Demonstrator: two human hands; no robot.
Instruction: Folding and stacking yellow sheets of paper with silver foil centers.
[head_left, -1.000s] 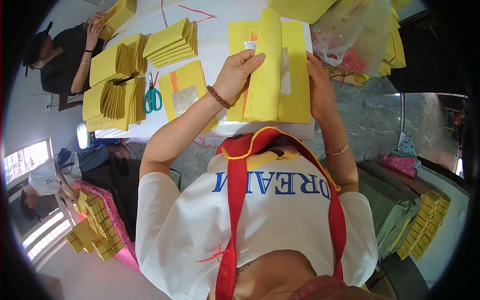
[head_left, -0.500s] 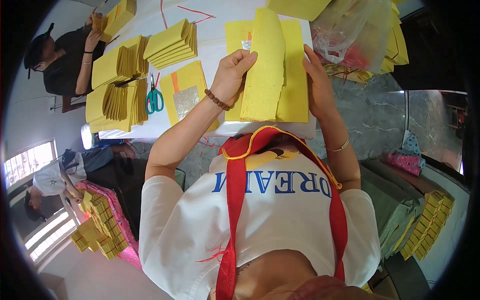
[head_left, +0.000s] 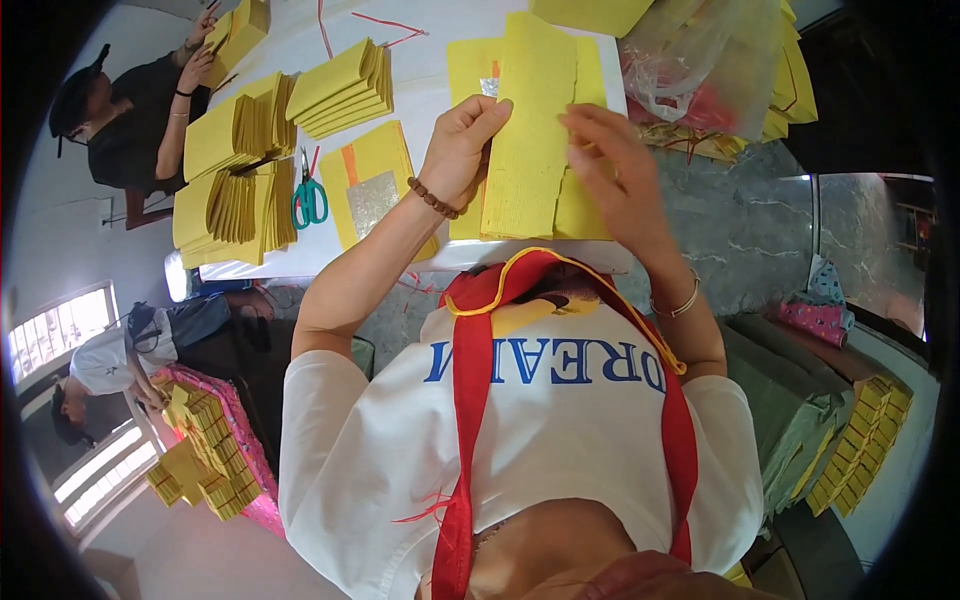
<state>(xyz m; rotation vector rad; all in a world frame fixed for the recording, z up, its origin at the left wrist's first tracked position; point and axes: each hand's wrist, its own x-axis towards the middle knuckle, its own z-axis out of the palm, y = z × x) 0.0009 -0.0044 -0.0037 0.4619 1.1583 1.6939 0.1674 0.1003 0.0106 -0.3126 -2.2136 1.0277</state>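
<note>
A folded sheaf of yellow paper (head_left: 528, 130) lies lengthwise over wider flat yellow sheets (head_left: 592, 215) at the table's near edge. My left hand (head_left: 468, 148) pinches the sheaf's left edge between thumb and fingers. Over its right edge hovers my right hand (head_left: 622, 180), fingers loosely bent and apart, the tips at or just above the paper; whether they touch I cannot tell. To the left lies another stack of yellow sheets (head_left: 392, 150) with a silver square (head_left: 374, 198) and an orange strip on top. Green-handled scissors (head_left: 309, 200) rest beside that stack.
Folded yellow paper bundles (head_left: 345, 85) stand on the white table (head_left: 430, 70) at the left. A clear plastic bag (head_left: 690, 70) sits at the far right. Red ties (head_left: 390, 30) lie farther back. Two other people work at the left, one at this table.
My right hand has come off the right edge of the flat sheets and moved left to the folded sheaf. The sheaf's curved top now lies flatter. My left hand stays.
</note>
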